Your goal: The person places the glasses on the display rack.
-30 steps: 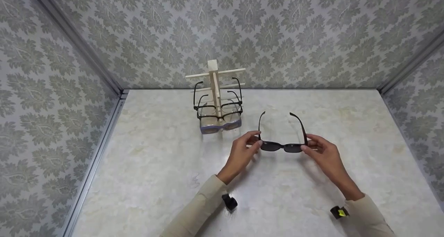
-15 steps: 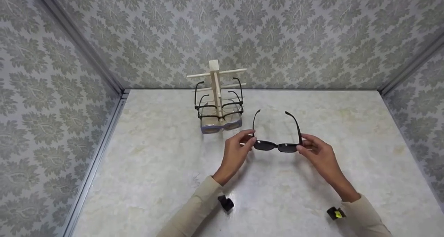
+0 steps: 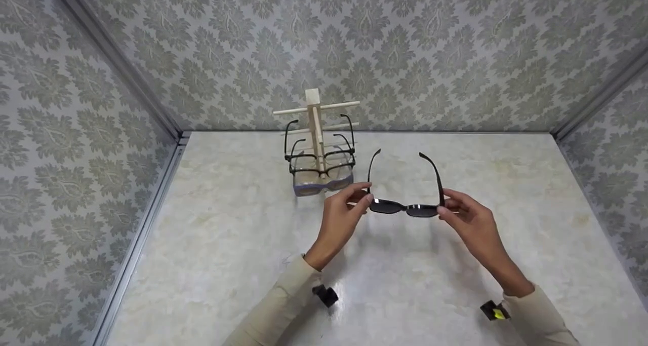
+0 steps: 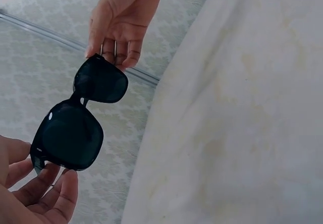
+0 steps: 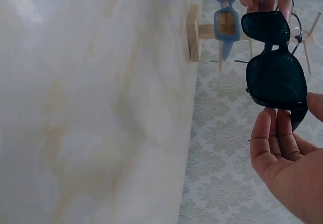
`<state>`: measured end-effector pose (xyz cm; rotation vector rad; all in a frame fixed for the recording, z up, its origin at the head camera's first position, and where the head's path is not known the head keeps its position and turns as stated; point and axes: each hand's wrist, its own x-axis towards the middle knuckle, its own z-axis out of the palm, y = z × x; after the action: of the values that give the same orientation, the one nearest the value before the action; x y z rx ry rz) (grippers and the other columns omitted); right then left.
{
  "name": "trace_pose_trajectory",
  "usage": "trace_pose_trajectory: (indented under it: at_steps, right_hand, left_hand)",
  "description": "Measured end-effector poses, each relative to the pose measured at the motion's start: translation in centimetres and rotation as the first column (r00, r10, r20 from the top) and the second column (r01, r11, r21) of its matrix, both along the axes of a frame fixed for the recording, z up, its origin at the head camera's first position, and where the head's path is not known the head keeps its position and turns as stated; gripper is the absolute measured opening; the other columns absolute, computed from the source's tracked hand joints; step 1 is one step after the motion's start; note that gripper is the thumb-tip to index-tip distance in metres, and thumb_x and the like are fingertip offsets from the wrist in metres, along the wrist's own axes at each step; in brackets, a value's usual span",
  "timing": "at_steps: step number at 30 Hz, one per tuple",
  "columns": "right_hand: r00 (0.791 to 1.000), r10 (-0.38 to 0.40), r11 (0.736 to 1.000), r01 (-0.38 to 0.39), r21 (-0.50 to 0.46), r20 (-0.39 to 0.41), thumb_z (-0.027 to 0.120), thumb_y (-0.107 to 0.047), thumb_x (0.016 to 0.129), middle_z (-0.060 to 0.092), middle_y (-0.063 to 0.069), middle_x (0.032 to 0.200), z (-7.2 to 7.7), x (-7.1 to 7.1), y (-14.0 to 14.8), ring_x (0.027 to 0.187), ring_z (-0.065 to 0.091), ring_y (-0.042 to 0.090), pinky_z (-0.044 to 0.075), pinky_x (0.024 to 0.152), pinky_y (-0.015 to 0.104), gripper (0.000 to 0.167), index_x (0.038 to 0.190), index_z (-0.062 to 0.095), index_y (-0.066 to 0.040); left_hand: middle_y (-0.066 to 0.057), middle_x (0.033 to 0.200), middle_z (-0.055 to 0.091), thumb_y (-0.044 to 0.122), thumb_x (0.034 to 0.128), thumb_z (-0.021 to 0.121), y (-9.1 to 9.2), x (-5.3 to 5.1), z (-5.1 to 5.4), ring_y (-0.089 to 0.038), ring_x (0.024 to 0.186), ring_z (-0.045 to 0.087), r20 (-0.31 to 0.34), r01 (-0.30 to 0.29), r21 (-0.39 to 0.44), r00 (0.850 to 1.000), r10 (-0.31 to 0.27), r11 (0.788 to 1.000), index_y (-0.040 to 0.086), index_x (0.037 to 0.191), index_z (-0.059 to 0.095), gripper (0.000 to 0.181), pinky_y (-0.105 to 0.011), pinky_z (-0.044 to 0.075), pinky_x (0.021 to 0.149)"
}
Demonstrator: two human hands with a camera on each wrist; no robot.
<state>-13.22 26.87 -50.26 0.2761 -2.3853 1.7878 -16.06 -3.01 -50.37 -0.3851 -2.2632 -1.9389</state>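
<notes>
A pair of black sunglasses (image 3: 386, 206) is held above the table, dark lenses toward me and both temples unfolded, pointing away. My left hand (image 3: 340, 215) pinches the left hinge corner between thumb and fingers. At the opposite corner my right hand (image 3: 472, 223) grips the frame the same way. Both wrist views show the sunglasses (image 4: 73, 135) (image 5: 276, 77) spanning the two hands. Just left of them stands a wooden eyewear rack (image 3: 313, 99). On it hang two black-framed glasses (image 3: 338, 157) and, lowest, blue-framed sunglasses (image 3: 310, 189), close to my left fingers.
The rack's upper crossbars (image 3: 340, 105) stick out to both sides near the patterned back wall (image 3: 395, 47). A pale marbled table (image 3: 217, 244) lies beneath everything. Small black devices (image 3: 326, 296) are at both sleeve cuffs. Metal rails (image 3: 126, 275) edge the side panels.
Both hands have carried the sunglasses left and slightly up, bringing them closer to the rack. The sunglasses have tilted a little. The rack and its glasses stay put.
</notes>
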Motion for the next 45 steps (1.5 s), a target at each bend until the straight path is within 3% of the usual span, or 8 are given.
trace_pose_trajectory:
  at_steps: [9,19,26,37,45]
  right_hand:
    - [0.999,0.005,1.000,-0.004,0.015,-0.045,0.076,-0.001,0.104,0.074,0.019,0.112,2.2,-0.1,-0.1,0.099,0.076,0.018,0.062,0.090,0.022,0.043,0.146,0.067,0.002]
    - [0.997,0.004,1.000,-0.002,0.029,-0.075,0.074,0.000,0.105,0.075,0.014,0.113,4.3,0.0,-0.3,0.098,0.076,0.014,0.061,0.090,0.020,0.044,0.148,0.066,0.002]
    - [0.994,-0.004,1.000,0.007,0.028,-0.111,0.074,0.004,0.103,0.075,0.011,0.112,5.7,0.0,-0.5,0.099,0.077,0.019,0.062,0.090,0.021,0.045,0.148,0.068,0.000]
    - [0.988,-0.001,1.000,0.000,-0.005,-0.157,0.072,0.008,0.103,0.074,0.013,0.112,7.6,-0.4,-1.1,0.100,0.076,0.024,0.062,0.090,0.021,0.045,0.147,0.068,-0.001]
    - [0.982,0.003,1.000,-0.008,-0.028,-0.188,0.071,0.010,0.102,0.074,0.012,0.113,9.1,-0.8,-1.9,0.101,0.075,0.019,0.062,0.091,0.022,0.046,0.147,0.068,0.001]
  left_hand:
    - [-0.011,0.113,0.080,0.012,0.1071,0.075,-0.3,0.2,1.8,-0.022,0.099,0.079,-0.031,0.003,0.005,1.000,-0.003,1.000,0.004,0.135,0.076,0.029,-0.030,0.067,0.080]
    - [-0.009,0.115,0.080,0.012,0.1070,0.075,-0.5,0.4,3.7,-0.019,0.101,0.078,-0.073,0.010,0.024,0.997,-0.009,1.000,0.004,0.137,0.075,0.031,-0.031,0.067,0.079]
    - [-0.009,0.114,0.079,0.013,0.1078,0.074,-0.7,0.3,5.1,-0.017,0.099,0.076,-0.101,0.014,0.025,0.995,-0.011,1.000,0.004,0.137,0.075,0.031,-0.031,0.066,0.081]
    - [-0.008,0.111,0.079,0.014,0.1084,0.073,-1.2,0.2,7.3,-0.016,0.096,0.075,-0.184,0.003,-0.004,0.983,-0.004,1.000,0.005,0.139,0.074,0.032,-0.032,0.066,0.082]
    - [-0.009,0.114,0.079,0.013,0.1083,0.073,-1.9,0.1,8.7,-0.015,0.100,0.075,-0.212,-0.008,0.011,0.977,0.010,1.000,0.004,0.139,0.074,0.032,-0.035,0.067,0.082]
